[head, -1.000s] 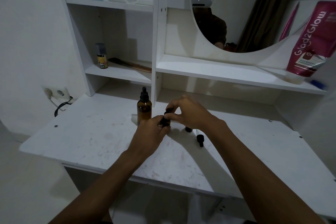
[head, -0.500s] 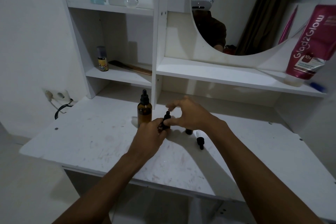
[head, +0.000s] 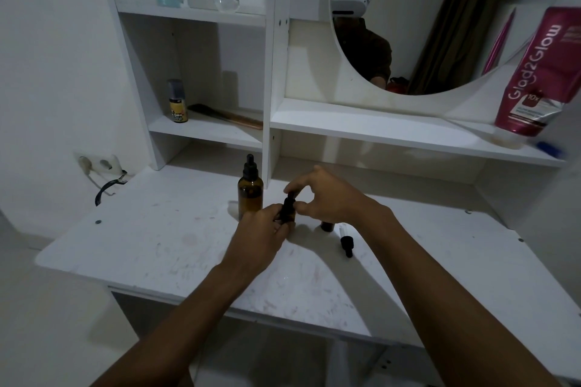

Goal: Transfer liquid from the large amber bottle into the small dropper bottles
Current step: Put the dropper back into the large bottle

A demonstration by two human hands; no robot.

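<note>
Left hand (head: 262,229) wraps small bottle (head: 287,214) on surface (head: 157,236); right hand (head: 327,198) pinches its dropper cap (head: 290,196). Amber bottle (head: 250,195) stands just behind-left, capped. Advice: keep bottle upright, turn cap only, steady base.

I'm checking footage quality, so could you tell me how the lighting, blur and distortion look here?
Head view: dim, bluish light; the arms cast soft shadows on the table; wide-angle bending leans the pink tube at the right edge; the hands and the small bottle look dark but fairly sharp.
</note>
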